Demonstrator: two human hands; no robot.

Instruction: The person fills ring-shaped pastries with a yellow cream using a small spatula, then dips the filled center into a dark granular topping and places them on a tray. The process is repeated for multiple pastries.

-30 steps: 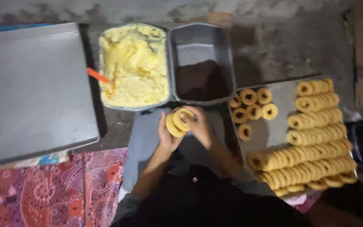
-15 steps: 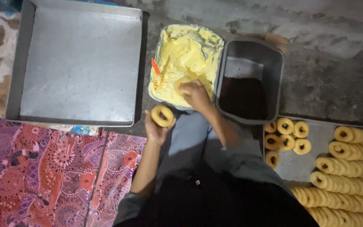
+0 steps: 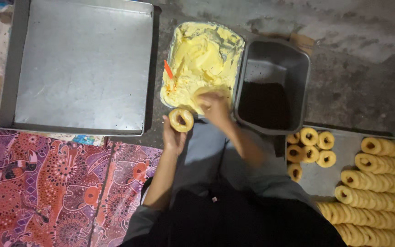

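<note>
The left hand [image 3: 173,137] is holding a ring biscuit [image 3: 181,120] up on its fingertips, the fingers closing round the lower edge so the hole is facing the camera. The right hand [image 3: 215,106] is reaching just beyond it into the tin of yellow cream [image 3: 202,59]; it is blurring, so whether its fingers are open or pinching cream cannot be told. An orange spatula [image 3: 168,72] is sticking in the cream to the left of those fingers. To their right a grey tin of dark crumbs [image 3: 270,98] is sitting, and further right a tray [image 3: 339,151] is carrying rows of ring biscuits [image 3: 376,183]. Far left of the left fingers an empty baking tray [image 3: 81,68] is lying.

The biscuit is looking light, dry and crumbly, so gripping it gently by the rim seems wise; the cream is looking soft and sticky.
</note>
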